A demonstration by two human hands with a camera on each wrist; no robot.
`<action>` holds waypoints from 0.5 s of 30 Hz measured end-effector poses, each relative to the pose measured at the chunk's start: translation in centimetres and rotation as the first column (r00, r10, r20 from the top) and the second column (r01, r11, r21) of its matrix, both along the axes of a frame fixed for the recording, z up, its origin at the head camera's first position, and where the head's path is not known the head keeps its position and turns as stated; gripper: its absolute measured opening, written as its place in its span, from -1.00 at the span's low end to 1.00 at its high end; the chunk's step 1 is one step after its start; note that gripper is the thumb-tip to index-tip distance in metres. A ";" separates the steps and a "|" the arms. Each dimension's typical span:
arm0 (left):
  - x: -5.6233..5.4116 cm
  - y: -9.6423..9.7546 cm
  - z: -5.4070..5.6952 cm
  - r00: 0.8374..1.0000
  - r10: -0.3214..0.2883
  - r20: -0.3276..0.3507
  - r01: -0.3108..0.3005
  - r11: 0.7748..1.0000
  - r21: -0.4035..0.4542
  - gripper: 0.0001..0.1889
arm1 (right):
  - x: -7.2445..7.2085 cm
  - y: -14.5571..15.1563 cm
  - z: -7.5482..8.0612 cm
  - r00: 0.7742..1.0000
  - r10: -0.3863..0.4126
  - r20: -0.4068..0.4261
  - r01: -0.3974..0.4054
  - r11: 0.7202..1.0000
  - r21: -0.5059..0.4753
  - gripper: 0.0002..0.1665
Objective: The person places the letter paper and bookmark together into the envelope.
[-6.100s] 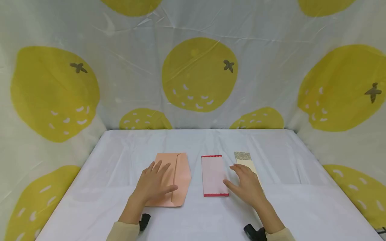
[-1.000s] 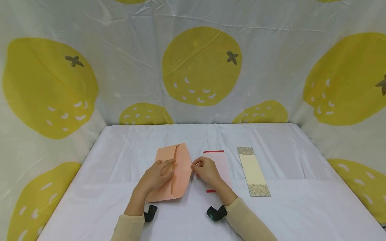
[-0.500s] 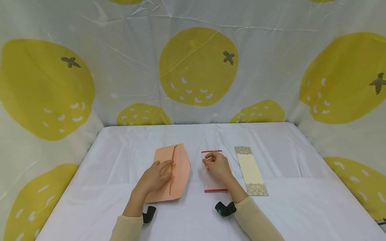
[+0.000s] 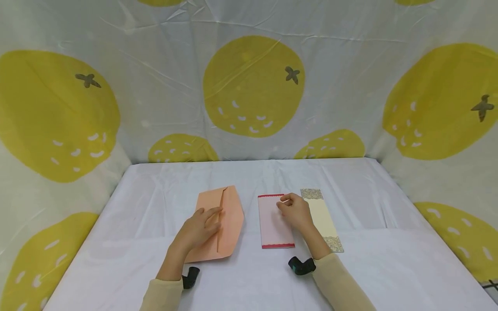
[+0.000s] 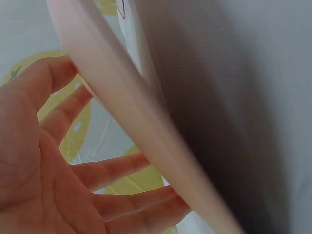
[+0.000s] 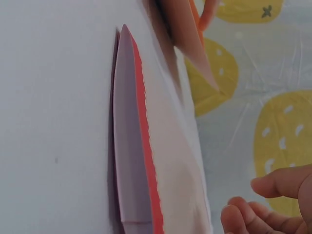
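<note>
A peach envelope [image 4: 230,224] lies slightly tilted at the left of the table, its flap spread out to the right. My left hand [image 4: 197,229] rests on it, fingertips touching its upper face; the left wrist view shows the thumb and fairly straight fingers [image 5: 114,170] against the paper. Above the right side of a pink card [image 4: 271,224] with red edges hovers my right hand [image 4: 296,211], its fingers loosely bent. A gap shows between thumb and fingers in the right wrist view, where the hand [image 6: 278,204] holds nothing. The pink card [image 6: 131,146] looks folded there.
Right of the pink card lies a long cream card [image 4: 322,216] with patterned gold-grey ends, partly behind my right hand and forearm. White cloth [image 4: 249,280] covers the table. A curtain [image 4: 253,86] with yellow fruit prints hangs behind and at both sides.
My right hand has left the envelope flap's right edge and moved right, across the pink card. The left hand has stayed on the envelope. Earlier still, the right hand was over the cream card.
</note>
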State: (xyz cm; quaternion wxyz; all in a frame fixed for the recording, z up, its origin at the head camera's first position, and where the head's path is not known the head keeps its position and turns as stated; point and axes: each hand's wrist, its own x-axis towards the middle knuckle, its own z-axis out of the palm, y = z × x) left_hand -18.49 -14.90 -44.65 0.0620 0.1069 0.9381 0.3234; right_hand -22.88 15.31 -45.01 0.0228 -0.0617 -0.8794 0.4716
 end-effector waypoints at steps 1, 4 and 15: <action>0.0 0.0 0.0 1.000 0.000 -0.001 0.000 1.000 -0.002 -0.49 | 0.0 0.2 0.0 1.000 -0.004 0.003 0.004 1.000 0.002 -0.75; 0.0 0.0 0.0 1.000 0.000 -0.001 0.000 1.000 -0.002 -0.49 | 0.0 0.9 -0.2 1.000 -0.012 -0.006 0.012 1.000 0.022 -0.74; 0.2 0.1 0.1 1.000 -0.001 -0.018 0.000 1.000 -0.007 -0.50 | -0.2 2.3 -1.1 0.998 0.007 0.062 -0.016 0.991 0.136 -0.68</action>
